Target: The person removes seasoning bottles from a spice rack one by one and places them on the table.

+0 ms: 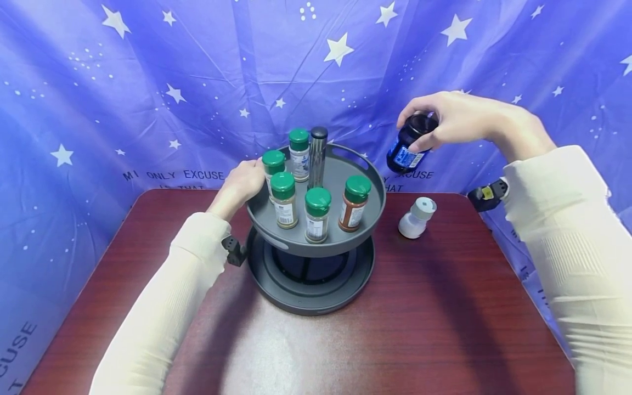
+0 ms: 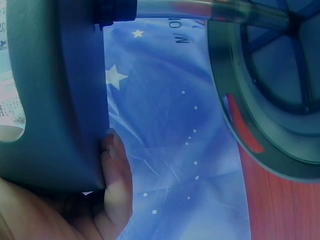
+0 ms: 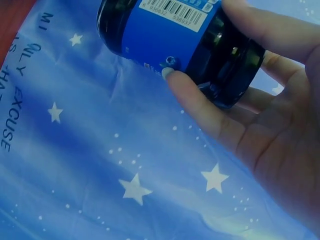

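Right of the upper tray, best level the tilted dark jar gripped in the right hand, bracing the tray steady with the left hand gripping its left side.

Dark blue-labelled jar, raised and tilted in right hand, grey two-tier rack, upright, gripped by left hand

Cream, apparently ribbed sleeves have thick cuffs beside black wrist cameras.
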`<state>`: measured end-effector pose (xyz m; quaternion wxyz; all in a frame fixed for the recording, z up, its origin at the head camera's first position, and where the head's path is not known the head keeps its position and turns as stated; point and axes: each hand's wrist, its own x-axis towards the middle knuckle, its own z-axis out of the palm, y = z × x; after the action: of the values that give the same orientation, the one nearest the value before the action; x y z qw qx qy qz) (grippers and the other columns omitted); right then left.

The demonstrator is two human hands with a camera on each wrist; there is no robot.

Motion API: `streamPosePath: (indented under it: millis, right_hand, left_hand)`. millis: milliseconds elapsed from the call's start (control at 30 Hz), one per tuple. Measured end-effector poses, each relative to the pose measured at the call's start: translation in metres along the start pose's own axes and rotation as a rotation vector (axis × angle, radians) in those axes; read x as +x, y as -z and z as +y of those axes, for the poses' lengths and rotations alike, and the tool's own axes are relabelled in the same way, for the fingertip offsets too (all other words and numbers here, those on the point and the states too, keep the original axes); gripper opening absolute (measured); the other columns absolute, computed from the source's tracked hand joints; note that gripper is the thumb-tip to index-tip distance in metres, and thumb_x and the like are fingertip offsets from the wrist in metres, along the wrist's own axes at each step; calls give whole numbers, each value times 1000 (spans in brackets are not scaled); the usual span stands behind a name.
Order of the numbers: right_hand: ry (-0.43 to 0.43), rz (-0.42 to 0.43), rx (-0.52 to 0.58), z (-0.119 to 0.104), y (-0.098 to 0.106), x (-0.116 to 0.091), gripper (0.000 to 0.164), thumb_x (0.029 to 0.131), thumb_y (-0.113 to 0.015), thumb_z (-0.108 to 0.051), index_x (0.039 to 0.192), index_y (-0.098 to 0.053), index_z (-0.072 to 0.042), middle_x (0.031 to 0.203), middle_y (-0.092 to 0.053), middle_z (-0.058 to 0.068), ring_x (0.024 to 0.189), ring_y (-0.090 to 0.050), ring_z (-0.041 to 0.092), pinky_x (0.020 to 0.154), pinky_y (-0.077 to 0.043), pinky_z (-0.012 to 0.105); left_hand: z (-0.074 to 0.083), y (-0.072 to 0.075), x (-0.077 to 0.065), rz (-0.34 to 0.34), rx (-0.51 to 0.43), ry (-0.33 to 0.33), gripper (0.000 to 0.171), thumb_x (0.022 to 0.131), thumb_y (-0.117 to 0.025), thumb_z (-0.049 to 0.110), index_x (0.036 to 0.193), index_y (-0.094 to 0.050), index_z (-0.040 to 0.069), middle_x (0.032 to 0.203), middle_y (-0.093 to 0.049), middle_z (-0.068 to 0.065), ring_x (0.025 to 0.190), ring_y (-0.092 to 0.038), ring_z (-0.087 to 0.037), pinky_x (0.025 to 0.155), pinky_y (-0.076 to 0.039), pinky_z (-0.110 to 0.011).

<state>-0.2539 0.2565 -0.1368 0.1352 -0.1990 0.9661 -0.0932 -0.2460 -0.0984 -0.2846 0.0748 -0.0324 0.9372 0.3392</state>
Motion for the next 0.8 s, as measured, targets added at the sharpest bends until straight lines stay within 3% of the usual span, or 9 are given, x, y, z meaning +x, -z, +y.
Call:
streamPosePath:
  millis: [167, 567, 800]
  right_hand:
    - [-23, -5, -16, 12, 1, 2, 54, 87, -75, -32, 134, -52, -17, 110, -70, 12, 88, -67, 17, 79, -48, 33]
    - [-48, -17, 31, 32, 0, 3, 58, 87, -76, -27, 137, -49, -11, 123, -62, 22, 89, -67, 17, 72, -56, 28]
    - [-90, -34, 38, 45, 1, 5, 63, 89, -74, -28, 141, -45, -8, 130, -55, 34, 87, -72, 23, 76, -58, 35]
  left_hand:
    - [0, 0, 0, 3, -14, -2, 63, 105, -15, 46, 151, -40, 11, 158, -37, -13, 147, -31, -38, 118, -28, -53]
    - [1, 0, -1, 1, -17, 5, 62, 106, -15, 45, 151, -39, 10, 158, -37, -14, 147, -31, -39, 118, -28, -54]
    - [0, 1, -1, 5, -8, -2, 63, 106, -14, 45, 150, -40, 10, 157, -38, -15, 146, -32, -39, 118, -29, -53]
